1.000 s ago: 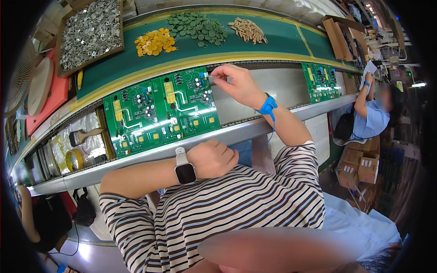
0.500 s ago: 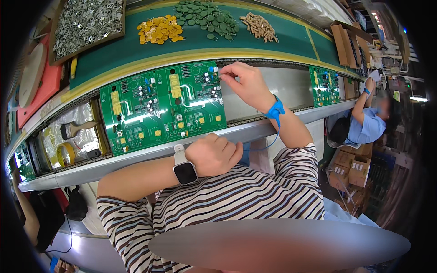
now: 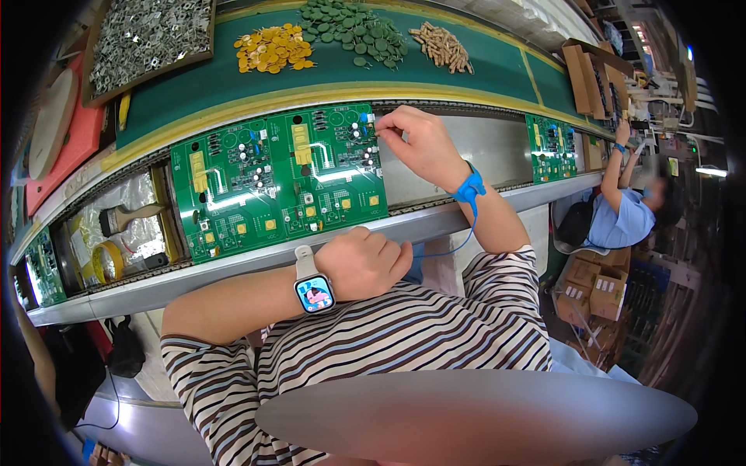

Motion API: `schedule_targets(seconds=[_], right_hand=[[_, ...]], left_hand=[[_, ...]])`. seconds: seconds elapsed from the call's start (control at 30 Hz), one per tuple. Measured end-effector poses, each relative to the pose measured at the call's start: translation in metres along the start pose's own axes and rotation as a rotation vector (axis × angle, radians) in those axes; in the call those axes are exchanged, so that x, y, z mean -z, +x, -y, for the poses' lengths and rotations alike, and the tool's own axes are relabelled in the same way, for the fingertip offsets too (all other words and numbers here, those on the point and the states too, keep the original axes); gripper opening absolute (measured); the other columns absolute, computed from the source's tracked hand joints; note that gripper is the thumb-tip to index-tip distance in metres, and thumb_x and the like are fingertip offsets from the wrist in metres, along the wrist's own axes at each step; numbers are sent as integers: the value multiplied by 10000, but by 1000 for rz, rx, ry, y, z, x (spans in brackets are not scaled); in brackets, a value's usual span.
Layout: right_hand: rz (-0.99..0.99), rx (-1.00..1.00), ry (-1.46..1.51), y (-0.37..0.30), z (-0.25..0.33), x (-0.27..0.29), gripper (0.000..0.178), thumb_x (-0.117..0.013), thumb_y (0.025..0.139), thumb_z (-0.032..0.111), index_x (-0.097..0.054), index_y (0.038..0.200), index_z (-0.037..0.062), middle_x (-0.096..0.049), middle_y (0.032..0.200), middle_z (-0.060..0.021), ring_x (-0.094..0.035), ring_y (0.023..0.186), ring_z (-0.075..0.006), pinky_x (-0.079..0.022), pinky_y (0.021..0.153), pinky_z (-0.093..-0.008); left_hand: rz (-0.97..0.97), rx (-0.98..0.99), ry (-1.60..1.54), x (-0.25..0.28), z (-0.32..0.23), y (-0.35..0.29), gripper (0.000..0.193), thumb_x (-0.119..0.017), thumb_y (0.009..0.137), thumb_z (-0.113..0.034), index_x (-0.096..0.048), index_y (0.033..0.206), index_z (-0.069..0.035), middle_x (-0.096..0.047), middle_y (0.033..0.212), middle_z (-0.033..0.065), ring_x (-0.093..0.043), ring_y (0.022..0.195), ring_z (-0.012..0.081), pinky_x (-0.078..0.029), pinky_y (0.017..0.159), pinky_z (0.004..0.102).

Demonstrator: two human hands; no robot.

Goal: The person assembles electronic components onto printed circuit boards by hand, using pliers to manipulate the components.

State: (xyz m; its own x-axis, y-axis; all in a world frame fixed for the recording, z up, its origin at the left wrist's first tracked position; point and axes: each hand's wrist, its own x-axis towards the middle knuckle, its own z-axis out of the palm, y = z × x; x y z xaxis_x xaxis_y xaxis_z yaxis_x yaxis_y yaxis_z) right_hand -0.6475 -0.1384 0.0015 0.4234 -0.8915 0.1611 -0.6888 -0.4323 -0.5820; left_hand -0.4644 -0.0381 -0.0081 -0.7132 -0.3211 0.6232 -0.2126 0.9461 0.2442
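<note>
A green circuit board [image 3: 284, 175] with two matching halves lies on the conveyor rails in front of me, fitted with small white, blue, black and yellow parts. My right hand [image 3: 416, 144], with a blue wrist strap [image 3: 470, 187], is at the board's upper right corner. Its thumb and forefinger are pinched together beside a blue component; whatever is between them is too small to make out. My left hand [image 3: 364, 264] is curled closed over the near metal rail, below the board's front edge. Its palm is hidden. A smartwatch [image 3: 314, 294] is on that wrist.
Behind the rails, a green bench carries piles of yellow discs [image 3: 273, 50], green discs [image 3: 353, 33] and tan cylindrical parts [image 3: 441, 46]. A tray [image 3: 151, 46] of metal pieces stands left. A brush [image 3: 130, 219] and tape roll [image 3: 108, 262] lie left of the board. A co-worker [image 3: 625, 213] sits right.
The watch face has lit up. My hands have hardly moved, and the right one keeps its pinch at the board's corner. The co-worker's arms at the right have shifted.
</note>
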Motion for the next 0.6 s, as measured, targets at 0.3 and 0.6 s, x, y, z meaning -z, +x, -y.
schedule_targets(seconds=[0.3,0.6], right_hand=[[-45,74,-93,1,2,-4,68,-594,755,11,-596,824,14,-588,767,-105,-586,686,-261,-473,592,-318],[-62,92,-102,3,2,-6,67,-595,747,7,-587,813,14,-586,761,-108,-579,685,-268,-472,589,-328]], left_hand=[[-8,22,-11,1,1,-1,242,-574,640,-113,-626,857,-21,-440,571,-10,-466,517,117,-362,448,239],[29,24,-22,1,2,-4,245,-567,643,-111,-621,863,-18,-451,586,-8,-476,530,121,-370,458,241]])
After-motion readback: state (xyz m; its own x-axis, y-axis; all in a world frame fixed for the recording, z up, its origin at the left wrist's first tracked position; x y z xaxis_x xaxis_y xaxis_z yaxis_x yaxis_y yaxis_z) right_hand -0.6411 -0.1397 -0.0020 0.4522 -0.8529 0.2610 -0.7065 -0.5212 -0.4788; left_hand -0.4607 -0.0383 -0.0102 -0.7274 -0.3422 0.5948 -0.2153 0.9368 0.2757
